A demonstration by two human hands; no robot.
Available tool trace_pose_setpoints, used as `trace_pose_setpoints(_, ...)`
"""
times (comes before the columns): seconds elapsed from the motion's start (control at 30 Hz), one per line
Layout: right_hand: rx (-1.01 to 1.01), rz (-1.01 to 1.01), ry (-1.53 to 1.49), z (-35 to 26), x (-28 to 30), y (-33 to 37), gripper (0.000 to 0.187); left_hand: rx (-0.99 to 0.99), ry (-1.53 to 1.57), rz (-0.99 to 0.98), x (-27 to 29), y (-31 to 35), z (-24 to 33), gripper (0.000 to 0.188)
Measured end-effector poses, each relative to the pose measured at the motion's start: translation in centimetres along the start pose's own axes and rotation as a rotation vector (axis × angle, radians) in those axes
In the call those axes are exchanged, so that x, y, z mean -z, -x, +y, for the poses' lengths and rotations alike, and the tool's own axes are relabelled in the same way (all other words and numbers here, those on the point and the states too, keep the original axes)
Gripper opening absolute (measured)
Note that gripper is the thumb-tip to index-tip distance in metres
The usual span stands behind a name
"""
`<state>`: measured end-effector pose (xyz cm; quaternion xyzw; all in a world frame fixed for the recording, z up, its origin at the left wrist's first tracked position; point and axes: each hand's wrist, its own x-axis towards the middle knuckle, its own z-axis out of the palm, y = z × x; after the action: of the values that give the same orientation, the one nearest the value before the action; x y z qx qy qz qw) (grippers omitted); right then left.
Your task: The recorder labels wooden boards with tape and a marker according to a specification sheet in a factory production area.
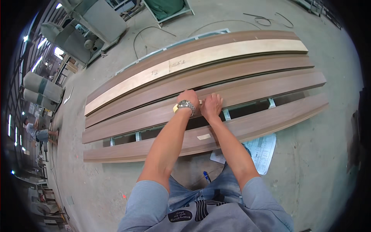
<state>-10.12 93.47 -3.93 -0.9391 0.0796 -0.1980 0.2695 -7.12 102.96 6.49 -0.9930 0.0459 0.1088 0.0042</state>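
Note:
My left hand [188,97], with a metal watch at its wrist, is closed over the third long wood-grain board [270,85] from the back. A pale yellow, rounded thing [175,108] shows beside that wrist; most of it is hidden. Close against it, my right hand [211,106] rests on the same board, its fingers bent and pressed together. A small pale strip [200,102] shows between the two hands; which fingers hold it is unclear. On the nearest board [154,148] lies another short pale strip [203,137].
Behind lie another brown board [154,88] and a board with a pale, marked face [216,50]. A light metal frame [138,136] supports the boards. Printed sheets [261,152] and a blue pen [206,176] are near my legs. Hoses [154,28], machines and a distant person [36,131] stand beyond.

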Motion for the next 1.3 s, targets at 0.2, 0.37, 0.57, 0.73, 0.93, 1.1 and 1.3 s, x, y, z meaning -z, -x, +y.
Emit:
trace_pose_setpoints(0.2,0.028,0.052,-0.035,0.0,0.4,-0.5,0.017,0.016,-0.032,-0.154,0.9,-1.9,0.2,0.032)
trace_pose_setpoints(0.37,0.073,0.03,0.003,-0.3,0.3,-0.5,0.02,0.031,-0.044,-0.161,0.5,-2.9,0.1,0.035)
trace_pose_setpoints(0.57,-0.048,0.256,-0.016,-0.3,1.3,-0.3,0.021,0.046,-0.021,-0.176,0.1,-3.6,0.4,0.029)
trace_pose_setpoints(0.73,0.218,-0.007,-0.041,1.1,1.1,2.5,0.036,0.033,-0.018,-0.2,0.6,-3.4,0.1,0.032)
trace_pose_setpoints(0.93,0.403,-0.095,-0.051,0.2,0.9,3.5,0.049,0.007,0.035,-0.133,0.0,-4.0,-0.3,0.033)
trace_pose_setpoints(1.1,0.36,-0.165,-0.08,0.3,0.7,3.4,0.05,-0.011,0.042,-0.127,-0.2,-3.4,-0.1,0.031)
trace_pose_setpoints(1.3,0.344,-0.369,0.173,-0.8,1.4,3.7,0.053,-0.06,0.007,-0.023,-0.9,-2.2,0.7,0.027)
